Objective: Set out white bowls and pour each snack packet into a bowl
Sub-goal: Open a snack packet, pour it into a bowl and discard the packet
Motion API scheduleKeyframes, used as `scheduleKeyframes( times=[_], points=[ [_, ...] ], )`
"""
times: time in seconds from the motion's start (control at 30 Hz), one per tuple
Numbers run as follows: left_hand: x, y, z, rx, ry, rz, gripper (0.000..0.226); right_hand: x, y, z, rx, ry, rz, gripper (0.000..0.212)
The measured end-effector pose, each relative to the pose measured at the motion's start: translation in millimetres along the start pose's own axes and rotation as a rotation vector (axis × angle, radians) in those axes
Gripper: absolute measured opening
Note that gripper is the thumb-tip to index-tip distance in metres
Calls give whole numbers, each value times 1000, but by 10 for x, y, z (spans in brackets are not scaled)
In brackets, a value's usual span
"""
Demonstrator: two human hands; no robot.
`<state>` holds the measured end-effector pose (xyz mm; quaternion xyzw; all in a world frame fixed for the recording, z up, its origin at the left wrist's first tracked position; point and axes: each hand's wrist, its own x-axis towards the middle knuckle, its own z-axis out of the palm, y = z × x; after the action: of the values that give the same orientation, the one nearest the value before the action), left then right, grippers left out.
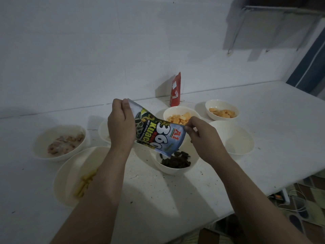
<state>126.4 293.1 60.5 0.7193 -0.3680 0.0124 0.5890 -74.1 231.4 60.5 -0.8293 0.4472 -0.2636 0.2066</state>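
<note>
The left hand [121, 127] has its fingers curled round the sealed upper end of the packet [156, 136], thumb on top, holding that end high. The right hand [202, 136] pinches the packet's far corner between thumb and fingertips, close to the open mouth. Between the two hands the packet hangs tilted, its long axis running from the upper left down to the lower right, and its mouth sits just above the seed bowl [175, 162]. Dark seeds [177, 160] already lie heaped in that bowl, some right under the opening.

The pour looks to be in its last part: the packet appears flat and slack, so the next move likely turns on lifting the left end higher while the right keeps the mouth over the bowl. The mouth points slightly toward the bowl's left rim, so a spill on that side is the risk.

Around it on the table [263, 106] stand other bowls: two with orange pieces, one with yellow sticks, one with pale snacks, and an empty bowl [233, 138] just right of the right hand. A red packet [175, 90] stands by the wall.
</note>
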Motion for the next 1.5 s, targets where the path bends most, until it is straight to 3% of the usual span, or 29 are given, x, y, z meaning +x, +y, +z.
scheduleKeyframes(
  times=[0.57,0.87,1.5],
  points=[
    [-54,-11,31,2,-11,-12,30,12,41,46,-41,8,33,9],
    [-23,1,73,-25,-18,-12,30,13,43,93,54,177,32,6],
    [66,-46,134,8,-52,55,28,66,100,108,76,115,59,5]
  ],
)
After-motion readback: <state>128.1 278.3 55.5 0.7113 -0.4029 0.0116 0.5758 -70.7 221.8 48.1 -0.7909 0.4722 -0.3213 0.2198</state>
